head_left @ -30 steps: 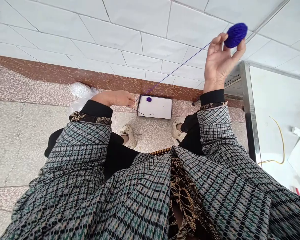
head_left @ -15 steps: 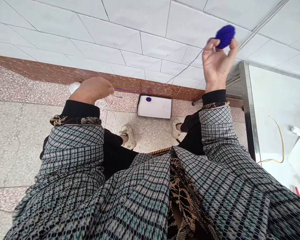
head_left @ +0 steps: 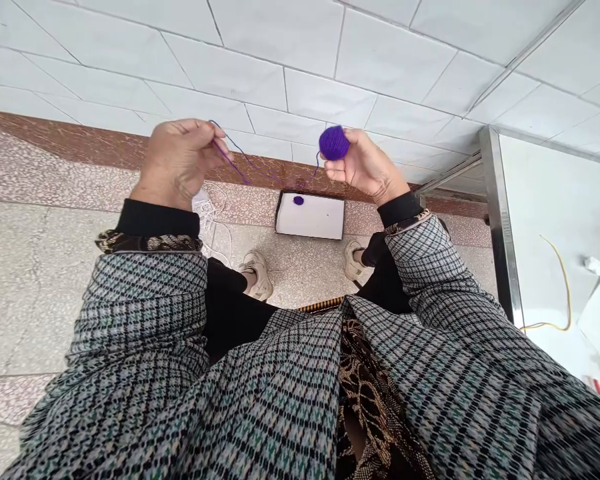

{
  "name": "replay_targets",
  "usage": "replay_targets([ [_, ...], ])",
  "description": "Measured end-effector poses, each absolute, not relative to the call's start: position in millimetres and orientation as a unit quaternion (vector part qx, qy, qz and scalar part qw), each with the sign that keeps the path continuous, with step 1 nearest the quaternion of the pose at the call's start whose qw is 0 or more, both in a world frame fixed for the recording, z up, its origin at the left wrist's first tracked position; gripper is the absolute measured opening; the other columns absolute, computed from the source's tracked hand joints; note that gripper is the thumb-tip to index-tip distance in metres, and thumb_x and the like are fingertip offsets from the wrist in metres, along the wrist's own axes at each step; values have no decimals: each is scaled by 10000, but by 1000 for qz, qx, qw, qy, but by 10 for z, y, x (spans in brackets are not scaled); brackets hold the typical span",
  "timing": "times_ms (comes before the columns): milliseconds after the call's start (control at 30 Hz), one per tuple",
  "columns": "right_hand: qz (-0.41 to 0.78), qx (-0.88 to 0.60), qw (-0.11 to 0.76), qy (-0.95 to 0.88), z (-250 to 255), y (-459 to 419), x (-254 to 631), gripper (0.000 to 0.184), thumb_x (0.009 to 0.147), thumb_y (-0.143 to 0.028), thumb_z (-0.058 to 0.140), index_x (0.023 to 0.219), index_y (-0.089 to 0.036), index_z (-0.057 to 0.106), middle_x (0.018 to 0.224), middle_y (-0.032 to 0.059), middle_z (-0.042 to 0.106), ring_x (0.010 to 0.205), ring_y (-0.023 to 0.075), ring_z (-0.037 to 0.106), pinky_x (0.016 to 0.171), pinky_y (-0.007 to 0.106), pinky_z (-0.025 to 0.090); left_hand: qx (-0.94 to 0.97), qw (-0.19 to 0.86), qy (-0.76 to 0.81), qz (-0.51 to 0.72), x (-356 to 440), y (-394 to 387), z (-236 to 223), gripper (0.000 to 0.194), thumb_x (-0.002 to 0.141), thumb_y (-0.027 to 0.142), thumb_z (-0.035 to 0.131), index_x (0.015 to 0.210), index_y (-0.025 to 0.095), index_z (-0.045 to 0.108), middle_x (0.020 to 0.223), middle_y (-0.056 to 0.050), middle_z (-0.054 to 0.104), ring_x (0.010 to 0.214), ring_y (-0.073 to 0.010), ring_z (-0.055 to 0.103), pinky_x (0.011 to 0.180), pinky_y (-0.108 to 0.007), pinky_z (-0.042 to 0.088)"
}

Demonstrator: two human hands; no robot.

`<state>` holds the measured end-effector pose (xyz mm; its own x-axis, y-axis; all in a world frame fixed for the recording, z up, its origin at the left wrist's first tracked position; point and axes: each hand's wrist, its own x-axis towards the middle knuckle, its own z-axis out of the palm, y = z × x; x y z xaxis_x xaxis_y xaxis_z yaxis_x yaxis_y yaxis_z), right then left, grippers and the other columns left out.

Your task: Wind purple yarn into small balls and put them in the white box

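Observation:
A round ball of purple yarn (head_left: 334, 143) is held in the fingers of my right hand (head_left: 364, 167), in front of the tiled wall. From it a strand of purple yarn (head_left: 253, 162) sags across to my left hand (head_left: 183, 157). My left thumb and fingers pinch that strand, and its short loose end dangles below them. On the floor between my feet lies a shallow white box (head_left: 314, 219) with dark edges. A small purple yarn piece (head_left: 299, 200) rests near its far left corner.
White cord (head_left: 211, 217) lies in a tangle on the floor left of the box. To the right stands a white table (head_left: 540, 200) with a metal edge, bearing a yellow wire (head_left: 566, 287). A white tiled wall (head_left: 310, 40) rises ahead; my shoes (head_left: 257, 273) flank the box.
My right hand has come down and left with the yarn ball, nearer my left hand. The stretched strand has gone slack. My left hand has risen and turned, showing the pinched strand.

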<state>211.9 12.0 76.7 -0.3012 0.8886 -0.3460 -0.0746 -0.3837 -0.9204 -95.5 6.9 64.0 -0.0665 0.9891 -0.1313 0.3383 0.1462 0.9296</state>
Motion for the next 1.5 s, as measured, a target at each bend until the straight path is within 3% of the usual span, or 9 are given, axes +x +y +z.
replay_targets([
  [100,697,-476,353,-404,708,125,2101,349,1073,-495,745,1021,-210,550,889,24,680,721,137,714,681,231,671,562,428,614,353,-881,49,689,676,674,898,625,937,276,670,729,-57,724,1314,-317,638,825,-466,443],
  [267,696,-488,334,-407,692,121,2142,302,1026,-388,816,994,-210,573,870,13,694,683,125,711,661,214,649,438,384,646,492,-966,81,759,613,538,732,655,891,263,477,1096,-48,780,1189,-296,685,818,-417,502],
  [367,697,-486,319,-419,677,119,2165,175,1052,-281,746,1007,-204,595,845,4,705,638,114,695,641,208,635,412,336,643,552,-1084,101,748,573,562,685,607,894,266,401,843,-19,611,1102,-293,680,798,-421,457],
  [533,675,-513,297,-439,617,126,2189,95,1039,-201,706,1076,-194,618,829,-8,719,626,111,700,652,208,636,449,387,655,468,-1062,69,707,780,542,900,714,884,269,408,575,40,161,872,-253,610,746,-400,344],
  [767,520,-566,187,-612,345,186,2182,131,975,-77,669,1028,-189,624,888,17,712,703,146,662,649,233,562,471,447,601,467,-817,103,620,729,523,852,780,867,287,473,522,65,193,611,-151,243,688,-360,355],
  [933,357,-556,48,-749,11,285,2196,238,925,-45,700,1131,-165,686,1193,100,762,1092,269,694,1024,367,549,501,406,607,465,-838,181,557,726,670,929,644,946,280,474,574,51,197,668,-180,391,718,-374,371],
  [1200,324,-570,-53,-753,-758,233,2161,349,921,-42,687,1262,-113,715,1344,206,708,1222,326,680,1114,403,522,557,497,557,363,-679,106,806,900,845,1061,450,1109,231,677,613,16,501,997,-205,620,798,-374,412],
  [1367,342,-604,-50,-718,-979,208,2259,462,933,28,604,1383,-54,674,1535,293,585,1324,366,639,1193,477,484,502,569,541,363,-629,67,762,804,897,1007,497,1018,230,662,553,38,381,929,-174,579,772,-358,357],
  [1500,362,-624,-16,-692,-907,290,2273,385,876,55,640,1231,-75,716,1410,263,664,1284,369,650,1188,515,493,461,548,551,428,-552,129,551,652,931,897,576,940,247,530,551,68,230,781,-145,457,757,-344,297],
])
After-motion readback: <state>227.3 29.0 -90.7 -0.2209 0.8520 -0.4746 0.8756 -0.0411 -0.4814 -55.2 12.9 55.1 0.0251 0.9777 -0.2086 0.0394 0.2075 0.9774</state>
